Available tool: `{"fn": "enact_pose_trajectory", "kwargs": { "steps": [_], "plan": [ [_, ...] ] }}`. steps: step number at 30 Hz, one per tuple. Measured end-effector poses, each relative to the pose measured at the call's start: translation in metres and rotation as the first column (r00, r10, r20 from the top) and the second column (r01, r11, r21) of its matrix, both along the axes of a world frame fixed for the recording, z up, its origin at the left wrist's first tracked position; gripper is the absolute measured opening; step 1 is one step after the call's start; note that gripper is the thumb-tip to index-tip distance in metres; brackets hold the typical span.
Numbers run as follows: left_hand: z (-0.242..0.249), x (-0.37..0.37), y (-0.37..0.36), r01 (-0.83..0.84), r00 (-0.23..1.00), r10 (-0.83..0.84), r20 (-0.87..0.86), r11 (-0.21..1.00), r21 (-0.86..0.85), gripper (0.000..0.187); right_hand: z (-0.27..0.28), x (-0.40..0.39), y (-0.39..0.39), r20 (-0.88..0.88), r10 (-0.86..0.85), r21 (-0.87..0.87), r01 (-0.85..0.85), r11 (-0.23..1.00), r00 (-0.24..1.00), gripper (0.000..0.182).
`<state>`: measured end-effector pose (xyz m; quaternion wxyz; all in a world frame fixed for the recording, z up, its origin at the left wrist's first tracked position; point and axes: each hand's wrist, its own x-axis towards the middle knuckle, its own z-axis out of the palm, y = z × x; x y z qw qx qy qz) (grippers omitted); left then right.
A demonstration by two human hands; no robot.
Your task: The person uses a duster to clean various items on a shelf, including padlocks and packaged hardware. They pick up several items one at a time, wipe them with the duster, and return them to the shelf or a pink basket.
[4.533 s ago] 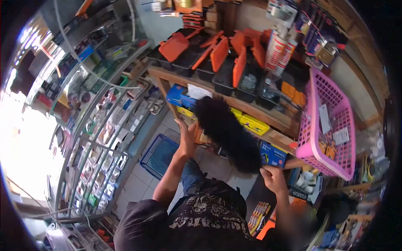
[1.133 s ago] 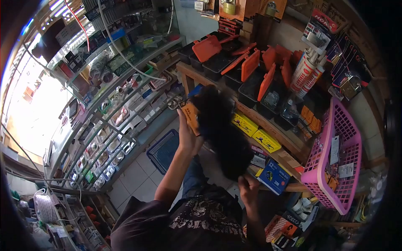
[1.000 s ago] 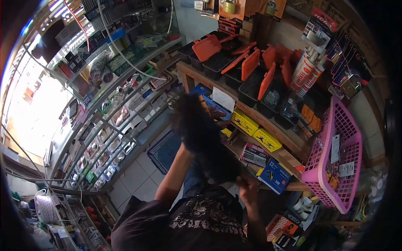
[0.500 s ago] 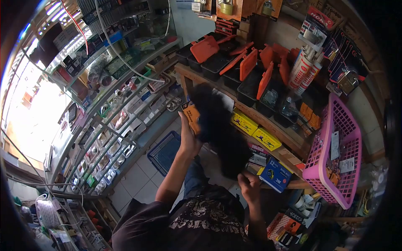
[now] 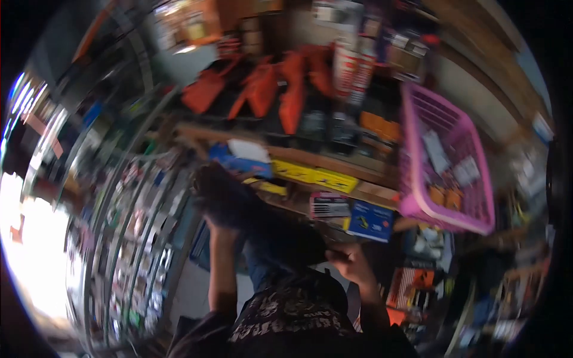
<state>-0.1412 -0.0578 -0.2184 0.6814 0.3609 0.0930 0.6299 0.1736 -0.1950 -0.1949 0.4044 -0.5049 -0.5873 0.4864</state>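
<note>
A dark, fluffy object like a duster (image 5: 262, 221) slants across the middle of the view, blurred by motion. My right hand (image 5: 351, 261) is closed round its lower right end. My left hand (image 5: 219, 225) is at its upper left part, the fingers mostly hidden behind the dark mass. Whether the left hand holds anything cannot be made out, and no orange box shows there. Just beyond the duster are yellow boxes (image 5: 314, 176) on a shelf under the bench, and a blue box (image 5: 369, 221) near my right hand.
Black bins with red lids (image 5: 291, 92) line the wooden bench (image 5: 358, 164). A pink basket (image 5: 444, 218) stands to the right, beside white-and-red tubes (image 5: 345, 68). Glass shelving with small goods (image 5: 128, 238) runs along the left.
The view has turned right, so the bench and basket sit further left. The duster has swung lower and flatter, over my left hand. The orange box held in my left hand is out of sight.
</note>
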Motion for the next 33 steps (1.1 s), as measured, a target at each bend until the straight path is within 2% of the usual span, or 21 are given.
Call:
{"fn": "enact_pose_trajectory", "kwargs": {
  "steps": [2,3,5,6,7,8,9,10,12,13,15,16,18,19,23,25,28,29,30,32,33],
  "plan": [
    [-0.019,-0.007,0.009,-0.002,0.949,0.001,0.314,1.000,0.003,0.070,0.029,0.038,-0.012,0.027,-0.077,0.020,0.076,0.997,0.997,0.024],
    [-0.005,0.012,0.010,0.051,0.946,-0.050,0.319,0.999,0.007,0.070,0.041,0.063,-0.023,0.074,-0.146,0.002,0.146,0.989,0.987,0.031],
    [0.040,0.042,-0.003,-0.303,0.947,0.321,0.019,0.911,-0.279,0.070,0.076,0.096,-0.046,0.225,-0.396,0.249,0.341,0.907,0.890,0.039],
    [0.040,0.044,0.000,-0.280,0.954,0.298,0.025,0.920,-0.274,0.070,0.094,0.108,-0.059,0.239,-0.508,0.326,0.424,0.845,0.828,0.040],
    [0.039,0.046,0.003,-0.275,0.957,0.290,0.008,0.916,-0.291,0.074,0.101,0.125,-0.075,0.227,-0.594,0.315,0.519,0.795,0.771,0.040],
    [0.037,0.046,0.004,-0.273,0.959,0.284,-0.009,0.911,-0.309,0.078,0.119,0.136,-0.087,0.317,-0.636,0.340,0.541,0.769,0.704,0.037],
    [0.032,0.045,0.006,-0.219,0.976,0.215,-0.045,0.943,-0.250,0.079,0.129,0.139,-0.089,0.266,-0.715,0.443,0.577,0.686,0.646,0.035],
    [0.031,0.050,0.007,-0.207,0.978,0.203,-0.040,0.946,-0.248,0.079,0.131,0.148,-0.095,0.271,-0.801,0.441,0.671,0.596,0.534,0.032],
    [0.030,0.055,0.009,-0.222,0.973,0.197,-0.124,0.945,-0.239,0.080,0.149,0.161,-0.093,0.416,-0.846,0.513,0.681,0.522,0.335,0.029],
    [0.027,0.059,0.011,-0.215,0.975,0.189,-0.116,0.935,-0.281,0.080,0.155,0.168,-0.088,0.412,-0.850,0.514,0.686,0.515,0.329,0.029],
    [0.026,0.064,0.014,-0.205,0.978,0.185,-0.095,0.937,-0.282,0.079,0.168,0.178,-0.075,0.439,-0.887,0.642,0.641,0.421,0.143,0.027],
    [0.025,0.065,0.015,-0.203,0.979,0.189,-0.076,0.935,-0.290,0.077,0.172,0.182,-0.068,0.435,-0.890,0.644,0.644,0.413,0.137,0.027],
    [0.025,0.066,0.015,-0.208,0.978,0.193,-0.081,0.937,-0.282,0.076,0.179,0.189,-0.052,0.369,-0.927,0.784,0.512,0.351,0.070,0.028],
    [0.025,0.067,0.014,-0.206,0.978,0.192,-0.077,0.937,-0.283,0.077,0.182,0.194,-0.047,0.441,-0.895,0.706,0.591,0.390,0.063,0.027],
    [0.016,0.066,0.014,-0.194,0.981,0.185,-0.059,0.928,-0.319,0.077,0.187,0.192,-0.007,0.567,-0.824,0.667,0.591,0.454,-0.006,0.023],
    [0.020,0.071,0.010,-0.193,0.981,0.182,-0.067,0.927,-0.320,0.076,0.178,0.191,0.013,0.720,-0.690,0.593,0.577,0.561,-0.069,0.018],
    [0.020,0.072,0.006,-0.188,0.982,0.175,-0.069,0.934,-0.304,0.075,0.149,0.219,0.031,0.761,-0.639,0.603,0.486,0.633,-0.112,0.015],
    [0.020,0.072,0.007,-0.179,0.984,0.168,-0.063,0.940,-0.289,0.074,0.150,0.228,0.034,0.818,-0.560,0.549,0.466,0.694,-0.131,0.019],
    [0.022,0.073,0.005,-0.207,0.978,0.200,-0.052,0.939,-0.276,0.074,0.153,0.227,0.034,0.808,-0.577,0.564,0.439,0.700,-0.120,0.019],
    [0.027,0.073,0.002,-0.184,0.983,0.184,-0.023,0.951,-0.248,0.073,0.168,0.210,0.030,0.795,-0.596,0.577,0.445,0.685,-0.114,0.036],
    [0.029,0.071,0.001,-0.151,0.988,0.152,-0.021,0.948,-0.280,0.071,0.178,0.198,0.030,0.750,-0.651,0.620,0.469,0.629,-0.118,0.037]
  ]
}}
